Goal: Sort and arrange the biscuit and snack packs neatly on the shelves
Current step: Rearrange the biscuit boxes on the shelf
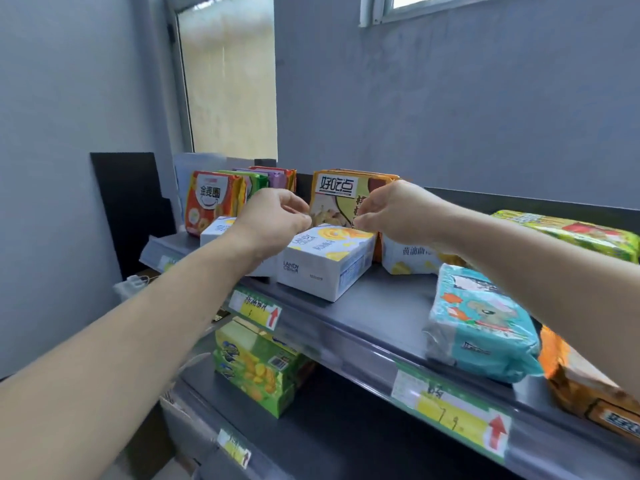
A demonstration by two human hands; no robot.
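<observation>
1. Two bare arms reach over the top shelf (363, 306).
2. A white box (325, 261) lies flat near the shelf's front edge, just under both hands.
3. A beige pack (334, 199) stands upright behind the box.
4. The left hand (273, 220) hovers beside the pack, fingers curled; I cannot tell if it grips anything.
5. The right hand (391, 213) curls at the pack's front; whether it pinches the pack is unclear.
6. A teal pack (481, 323) lies further right.

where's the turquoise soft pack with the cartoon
In the head view the turquoise soft pack lies front right on the upper grey shelf, with an orange pack just right of it and a white cardboard box further left.
</observation>
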